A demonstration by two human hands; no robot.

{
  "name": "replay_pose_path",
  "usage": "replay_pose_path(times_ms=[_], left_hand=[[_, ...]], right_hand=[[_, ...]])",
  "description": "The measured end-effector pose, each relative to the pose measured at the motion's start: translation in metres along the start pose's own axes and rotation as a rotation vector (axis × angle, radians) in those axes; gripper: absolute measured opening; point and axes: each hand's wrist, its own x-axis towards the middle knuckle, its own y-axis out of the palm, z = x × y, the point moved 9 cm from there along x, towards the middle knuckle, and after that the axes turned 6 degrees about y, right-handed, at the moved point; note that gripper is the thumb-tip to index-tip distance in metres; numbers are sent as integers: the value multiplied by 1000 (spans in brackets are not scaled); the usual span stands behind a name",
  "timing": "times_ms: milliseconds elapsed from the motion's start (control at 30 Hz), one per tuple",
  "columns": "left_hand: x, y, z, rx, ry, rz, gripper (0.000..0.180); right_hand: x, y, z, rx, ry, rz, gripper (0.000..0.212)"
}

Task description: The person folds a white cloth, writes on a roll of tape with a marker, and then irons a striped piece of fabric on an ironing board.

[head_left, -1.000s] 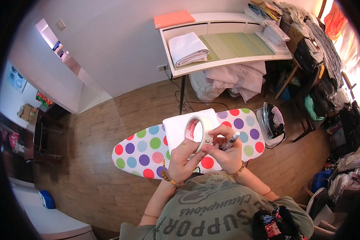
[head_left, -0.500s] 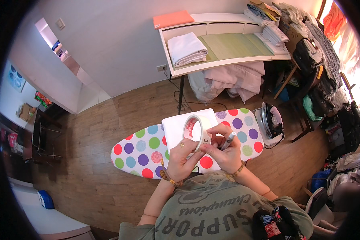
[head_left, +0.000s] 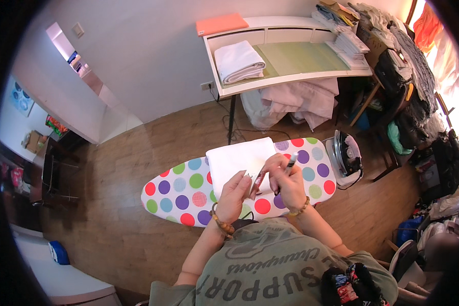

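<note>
My left hand [head_left: 232, 198] pinches a roll of tape [head_left: 256, 186], now tilted so that only a narrow part of it with reddish print shows. Over the roll's other side reach the fingers of my right hand [head_left: 285, 186], which also grips a white-and-grey marker pen [head_left: 291, 164] pointing up and away. Both hands are above a folded white cloth [head_left: 234, 158] lying on an ironing board [head_left: 183, 186] with a polka-dot cover. Part of the roll is hidden behind my fingers.
An iron [head_left: 347, 155] stands on its rest at the board's right end. Beyond is a white desk [head_left: 290, 80] with a folded white towel [head_left: 238, 61], an orange folded item [head_left: 222, 24] and stacked white packs [head_left: 349, 48]. Piled clothes and bags [head_left: 408, 86] crowd the right side.
The tape roll has turned from showing its round opening to a narrow, tilted view, and sits lower between my hands. My right hand has shifted slightly, with the marker more upright.
</note>
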Motion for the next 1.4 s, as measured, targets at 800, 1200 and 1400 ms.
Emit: replay_pose_path(times_ms=[800, 1200, 1400], left_hand=[[16, -73, -39, -772, 193, -484, 32], [-21, 20, -88, 641, 110, 129, 19], [-33, 37, -80, 657, -12, 235, 21]], right_hand=[[-46, 61, 28, -649, -771, 173, 16], [-16, 28, 100, 7, -464, 149, 14], [-21, 49, 90, -321, -508, 198, 20]])
